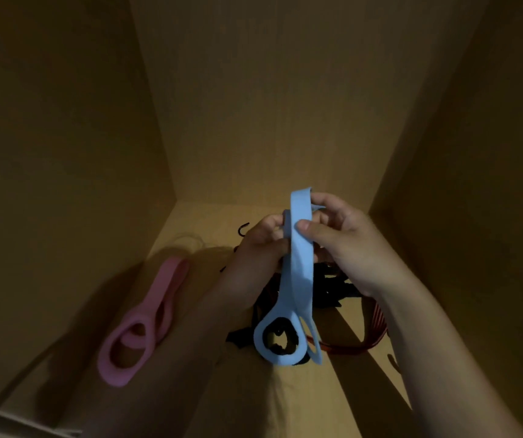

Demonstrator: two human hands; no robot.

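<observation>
Head view, enclosure: tan panelled compartment, dim, with back and side walls rising from a lighter floor.
Right hand: right hand enters from the lower right, raised above the floor; its thumb presses across the front of the blue strap and its fingers curl behind the strap's upper end, pinching it.
Left hand: left hand enters from the lower left, fingers curled round the strap's left edge just below the right thumb, gripping it.
Blue strap: pale blue strap, soft and flat, doubled over at the top, held roughly upright in mid-air between both hands; its ring-shaped ends hang at the bottom, clear of the floor.
Pink strap: pink strap of the same pattern, lying folded on the floor to the left, apart from the hands.
Black tangle: dark webbing heaped on the floor beneath the hands; detail too dark to tell.
Red cord: red cord looped on the floor under the right wrist.
Black hook: black hook beyond the left hand's knuckles.
</observation>
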